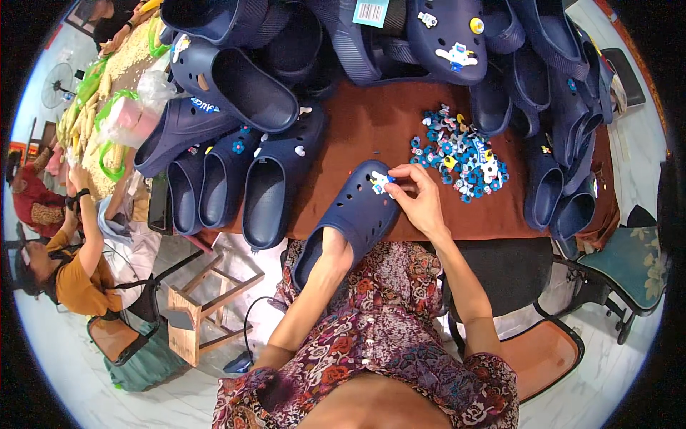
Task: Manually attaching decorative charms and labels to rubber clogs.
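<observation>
A navy foam clog (354, 209) lies tilted at the table's near edge, its toe pointing away to the right. My left hand (335, 247) reaches inside the clog through its opening. The upper hides its fingers. Over the toe, my right hand (419, 196) pinches a white and blue shoe charm (382, 183) between thumb and fingers, against the clog's top. Whether the charm is seated in a hole I cannot tell. Right of this hand spreads a pile of small blue, white and yellow charms (464, 154) on the brown tabletop (368, 107).
Stacked navy clogs (254, 82) fill the table's back and left, and more clogs (547, 186) stand at the right. A wooden stool (204, 307) and an orange-seated chair (539, 357) flank me. At far left, a person in a mustard top (86, 279) works beside a produce-covered table.
</observation>
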The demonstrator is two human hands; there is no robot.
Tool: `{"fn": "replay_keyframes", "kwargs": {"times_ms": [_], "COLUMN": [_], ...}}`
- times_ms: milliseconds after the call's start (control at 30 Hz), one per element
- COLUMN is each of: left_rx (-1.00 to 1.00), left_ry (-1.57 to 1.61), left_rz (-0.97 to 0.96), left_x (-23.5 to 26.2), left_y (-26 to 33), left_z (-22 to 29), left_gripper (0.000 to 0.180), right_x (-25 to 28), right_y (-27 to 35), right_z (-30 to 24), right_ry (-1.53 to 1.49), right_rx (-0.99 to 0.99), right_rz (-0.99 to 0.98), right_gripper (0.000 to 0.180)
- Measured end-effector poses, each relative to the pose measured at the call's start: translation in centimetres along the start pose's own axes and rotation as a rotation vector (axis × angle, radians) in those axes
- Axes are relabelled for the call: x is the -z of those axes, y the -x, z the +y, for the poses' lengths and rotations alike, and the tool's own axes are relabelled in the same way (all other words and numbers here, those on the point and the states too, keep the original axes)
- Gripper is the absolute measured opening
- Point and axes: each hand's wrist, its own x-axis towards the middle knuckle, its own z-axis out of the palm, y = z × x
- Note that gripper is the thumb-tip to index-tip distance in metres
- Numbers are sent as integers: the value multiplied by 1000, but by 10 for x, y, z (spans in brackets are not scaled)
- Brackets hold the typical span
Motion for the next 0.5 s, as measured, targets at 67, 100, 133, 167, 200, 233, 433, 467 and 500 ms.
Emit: {"fn": "replay_keyframes", "kwargs": {"times_ms": [67,100,133,167,200,233,433,467,500], "left_rx": [-9,-11,-14,-16,-17,-19,-26,-26,-23], "left_ry": [3,5,7,8,9,11,15,15,14], "left_rz": [-7,-11,-15,-18,-23,-28,-55,-61,-69], "left_x": [0,1,1,2,1,1,1,1,0], "left_y": [1,2,2,2,2,2,2,2,1], "left_z": [1,1,1,1,0,0,-1,-2,-2], "left_gripper": [40,40,40,40,40,40,40,40,40], "right_x": [1,0,-1,-1,-1,-1,-1,-1,-1], "right_y": [-1,-1,-1,-1,-2,-2,-2,-2,-2], "right_z": [1,-1,-5,-7,-6,-5,-3,-3,-2], "right_ry": [84,84,61,38,38,40,16,3,5], "right_rx": [53,53,40,27,28,34,40,28,28], "right_rz": [-7,-9,-9,-9,-9,-12,-14,-20,-14], "right_gripper": [18,18,18,18,18,18,18,19,19]}}
